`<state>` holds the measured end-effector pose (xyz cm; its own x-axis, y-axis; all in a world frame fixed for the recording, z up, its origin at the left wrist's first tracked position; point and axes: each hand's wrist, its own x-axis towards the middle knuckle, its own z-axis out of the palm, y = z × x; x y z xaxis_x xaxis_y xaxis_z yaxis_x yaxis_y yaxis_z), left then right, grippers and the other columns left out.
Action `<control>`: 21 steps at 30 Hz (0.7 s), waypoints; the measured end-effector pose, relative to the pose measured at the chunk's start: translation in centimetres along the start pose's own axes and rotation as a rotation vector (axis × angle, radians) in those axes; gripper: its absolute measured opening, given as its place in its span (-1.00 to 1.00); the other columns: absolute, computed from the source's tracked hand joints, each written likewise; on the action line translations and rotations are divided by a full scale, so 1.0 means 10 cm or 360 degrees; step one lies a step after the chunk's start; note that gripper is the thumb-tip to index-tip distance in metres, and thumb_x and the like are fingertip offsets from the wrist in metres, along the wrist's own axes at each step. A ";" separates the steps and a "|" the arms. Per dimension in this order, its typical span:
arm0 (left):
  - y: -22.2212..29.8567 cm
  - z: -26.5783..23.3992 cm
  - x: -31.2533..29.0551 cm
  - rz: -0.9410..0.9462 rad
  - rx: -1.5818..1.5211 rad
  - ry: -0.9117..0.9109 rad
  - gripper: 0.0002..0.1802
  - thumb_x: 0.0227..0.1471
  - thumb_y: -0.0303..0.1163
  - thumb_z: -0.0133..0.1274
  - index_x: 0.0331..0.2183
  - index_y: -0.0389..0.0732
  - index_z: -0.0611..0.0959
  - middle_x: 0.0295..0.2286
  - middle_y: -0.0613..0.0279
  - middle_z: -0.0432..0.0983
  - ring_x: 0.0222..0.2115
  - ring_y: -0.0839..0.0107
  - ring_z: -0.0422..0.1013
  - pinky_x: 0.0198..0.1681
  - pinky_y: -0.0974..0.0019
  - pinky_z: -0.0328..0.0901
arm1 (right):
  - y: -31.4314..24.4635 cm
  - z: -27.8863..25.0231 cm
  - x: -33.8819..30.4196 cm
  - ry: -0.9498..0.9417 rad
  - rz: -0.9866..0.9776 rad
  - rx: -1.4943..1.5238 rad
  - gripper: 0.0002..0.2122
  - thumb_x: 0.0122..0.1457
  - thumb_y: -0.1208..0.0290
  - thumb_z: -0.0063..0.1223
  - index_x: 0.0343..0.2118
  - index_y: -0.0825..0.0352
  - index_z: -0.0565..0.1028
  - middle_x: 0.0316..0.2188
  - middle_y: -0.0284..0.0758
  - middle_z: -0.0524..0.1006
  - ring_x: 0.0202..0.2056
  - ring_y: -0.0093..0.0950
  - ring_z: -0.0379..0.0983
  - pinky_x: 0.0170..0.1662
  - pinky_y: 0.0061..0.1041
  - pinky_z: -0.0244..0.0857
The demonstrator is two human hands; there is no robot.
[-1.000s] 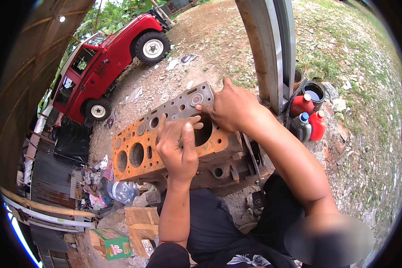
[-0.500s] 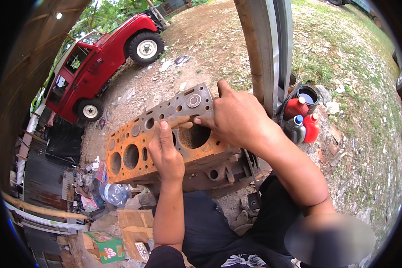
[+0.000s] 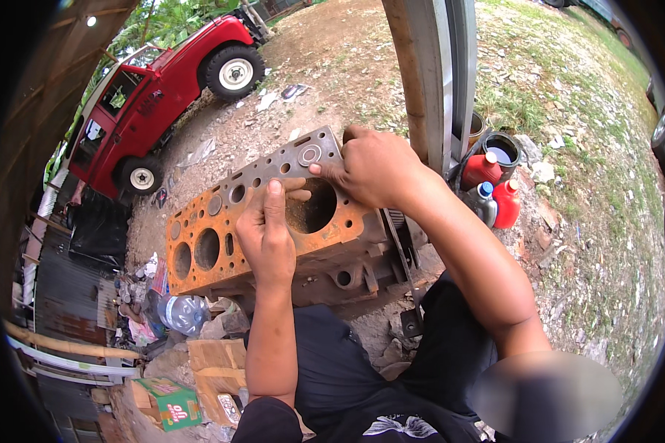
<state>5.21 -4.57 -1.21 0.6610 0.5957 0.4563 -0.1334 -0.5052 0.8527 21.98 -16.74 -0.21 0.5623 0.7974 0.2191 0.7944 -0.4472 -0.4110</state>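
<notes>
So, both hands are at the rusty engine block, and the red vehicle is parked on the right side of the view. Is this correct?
Not quite: the red vehicle is parked at the upper left, as the head view shows. The left hand and right hand are indeed at the rusty engine block.

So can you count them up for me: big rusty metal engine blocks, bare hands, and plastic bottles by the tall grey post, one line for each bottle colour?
Rusty orange-and-grey metal engine block: 1
Bare hands, the left hand and the right hand: 2
Red plastic bottles: 2
Grey plastic bottle with blue cap: 1
Total: 6
</notes>
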 end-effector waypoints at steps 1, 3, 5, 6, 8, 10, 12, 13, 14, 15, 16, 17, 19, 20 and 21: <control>-0.02 -0.02 -0.01 0.0019 -0.0002 0.0008 -0.49 0.55 -0.16 -0.02 -0.14 -0.43 0.81 -0.28 0.04 0.78 -0.23 0.38 0.62 0.07 0.26 0.37 | -0.05 -0.02 -0.03 0.0033 -0.0019 0.0027 -0.25 0.44 -0.28 0.03 -0.32 0.54 0.75 -0.07 0.11 0.64 -0.07 0.08 0.68 0.06 -0.03 0.54; -0.02 -0.05 0.00 0.0061 0.0007 0.0011 -0.52 0.55 -0.17 0.00 -0.14 -0.40 0.82 -0.27 0.07 0.78 -0.26 0.41 0.61 0.02 0.29 0.40 | -0.14 -0.12 -0.19 0.0083 -0.0043 0.0072 -0.21 0.44 -0.32 -0.01 -0.33 0.55 0.74 -0.03 0.09 0.65 -0.05 0.07 0.68 0.08 -0.04 0.54; -0.03 0.00 0.01 0.0101 0.0012 -0.0004 -0.52 0.55 -0.17 0.00 -0.15 -0.38 0.83 -0.29 0.08 0.77 -0.27 0.42 0.61 0.02 0.30 0.39 | -0.13 -0.14 -0.14 -0.0024 0.0063 0.0023 -0.21 0.44 -0.32 -0.02 -0.35 0.54 0.74 -0.02 0.08 0.67 -0.04 0.07 0.68 0.09 -0.06 0.53; -0.03 -0.03 0.02 0.0128 0.0121 -0.0030 -0.52 0.55 -0.17 -0.01 -0.14 -0.38 0.82 -0.31 0.12 0.77 -0.26 0.43 0.60 0.04 0.29 0.36 | -0.11 -0.10 -0.03 -0.0114 0.0118 0.0016 -0.22 0.44 -0.31 -0.01 -0.36 0.54 0.74 -0.04 0.07 0.68 -0.04 0.07 0.68 0.09 -0.06 0.53; -0.03 -0.03 0.00 0.0060 0.0014 0.0027 -0.51 0.56 -0.18 -0.03 -0.13 -0.41 0.81 -0.31 0.12 0.77 -0.26 0.43 0.60 0.05 0.27 0.35 | -0.16 -0.21 0.03 -0.0311 0.0193 0.0034 -0.23 0.44 -0.31 0.00 -0.36 0.52 0.74 -0.11 0.05 0.70 -0.09 0.06 0.68 0.06 -0.04 0.54; -0.02 -0.04 0.00 0.0041 -0.0083 0.0069 -0.50 0.57 -0.19 -0.04 -0.12 -0.43 0.80 -0.31 0.12 0.77 -0.26 0.43 0.60 0.05 0.26 0.34 | -0.09 -0.11 -0.06 -0.0039 0.0013 0.0046 -0.20 0.44 -0.34 -0.05 -0.39 0.52 0.73 -0.22 0.06 0.71 -0.14 0.08 0.69 0.02 -0.02 0.55; -0.02 -0.05 0.01 0.0069 -0.0170 0.0098 -0.50 0.57 -0.20 -0.06 -0.11 -0.45 0.79 -0.29 0.10 0.77 -0.26 0.43 0.60 0.05 0.26 0.34 | -0.09 -0.03 -0.14 0.0125 -0.0053 0.0030 -0.21 0.45 -0.33 -0.08 -0.38 0.49 0.74 -0.27 0.06 0.72 -0.16 0.05 0.70 -0.01 -0.04 0.57; -0.01 -0.04 0.00 0.0071 -0.0193 0.0090 -0.49 0.57 -0.20 -0.06 -0.11 -0.45 0.79 -0.28 0.08 0.77 -0.26 0.42 0.60 0.04 0.26 0.34 | -0.13 -0.08 -0.20 0.0139 -0.0031 0.0000 -0.24 0.47 -0.30 -0.08 -0.37 0.46 0.75 -0.27 0.05 0.73 -0.15 0.02 0.72 -0.02 -0.07 0.58; -0.01 -0.03 0.00 0.0073 -0.0215 0.0082 -0.49 0.58 -0.20 -0.07 -0.11 -0.46 0.79 -0.28 0.07 0.77 -0.26 0.42 0.60 0.03 0.27 0.34 | -0.15 -0.10 -0.22 0.0153 -0.0009 -0.0030 -0.27 0.48 -0.27 -0.09 -0.35 0.43 0.77 -0.27 0.04 0.74 -0.14 -0.02 0.73 -0.03 -0.10 0.59; -0.01 -0.02 0.00 0.0076 -0.0239 0.0074 -0.48 0.58 -0.19 -0.07 -0.11 -0.46 0.79 -0.27 0.06 0.76 -0.27 0.42 0.61 0.03 0.27 0.34 | -0.15 -0.11 -0.16 0.0032 0.0057 -0.0026 -0.29 0.47 -0.25 -0.05 -0.35 0.44 0.77 -0.27 0.04 0.74 -0.14 -0.01 0.73 -0.02 -0.09 0.59; -0.01 -0.03 0.01 0.0044 -0.0200 0.0081 -0.46 0.57 -0.15 -0.08 -0.11 -0.44 0.80 -0.31 0.06 0.76 -0.23 0.40 0.58 0.10 0.22 0.29 | -0.13 -0.12 -0.02 -0.0079 0.0126 -0.0016 -0.31 0.47 -0.23 -0.01 -0.35 0.45 0.76 -0.27 0.03 0.73 -0.15 0.01 0.72 -0.02 -0.08 0.59; -0.02 -0.03 0.02 0.0014 -0.0161 0.0088 -0.43 0.56 -0.10 -0.08 -0.10 -0.42 0.81 -0.36 0.06 0.75 -0.20 0.38 0.56 0.18 0.17 0.23 | -0.13 -0.14 0.05 -0.0190 0.0196 -0.0006 -0.33 0.46 -0.20 0.02 -0.35 0.46 0.76 -0.27 0.03 0.73 -0.16 0.02 0.72 -0.01 -0.07 0.58; -0.05 -0.06 0.04 -0.0014 -0.0126 0.0106 -0.40 0.55 -0.05 -0.09 -0.10 -0.40 0.82 -0.41 0.06 0.75 -0.16 0.36 0.54 0.27 0.12 0.17 | -0.12 -0.11 -0.04 -0.0049 0.0099 0.0043 -0.32 0.46 -0.23 0.00 -0.34 0.45 0.76 -0.29 0.04 0.73 -0.18 0.06 0.71 -0.03 -0.04 0.59; -0.05 -0.07 0.02 -0.0011 -0.0130 0.0123 -0.39 0.55 -0.04 -0.10 -0.11 -0.40 0.82 -0.41 0.06 0.75 -0.16 0.35 0.54 0.28 0.11 0.17 | -0.08 -0.03 -0.11 0.0103 0.0014 0.0056 -0.30 0.46 -0.25 -0.03 -0.33 0.45 0.77 -0.30 0.06 0.73 -0.17 0.07 0.71 -0.03 -0.03 0.59; -0.05 -0.07 0.02 -0.0008 -0.0134 0.0141 -0.38 0.55 -0.04 -0.10 -0.11 -0.40 0.82 -0.41 0.06 0.75 -0.16 0.35 0.53 0.28 0.11 0.16 | -0.08 0.02 -0.15 0.0255 -0.0072 0.0070 -0.28 0.47 -0.27 -0.06 -0.33 0.44 0.77 -0.30 0.07 0.73 -0.17 0.07 0.72 -0.03 -0.03 0.59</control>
<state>4.83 -3.77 -1.36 0.5943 0.6530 0.4695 -0.1942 -0.4500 0.8717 20.52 -17.48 -0.38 0.5585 0.7400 0.3748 0.8107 -0.3914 -0.4353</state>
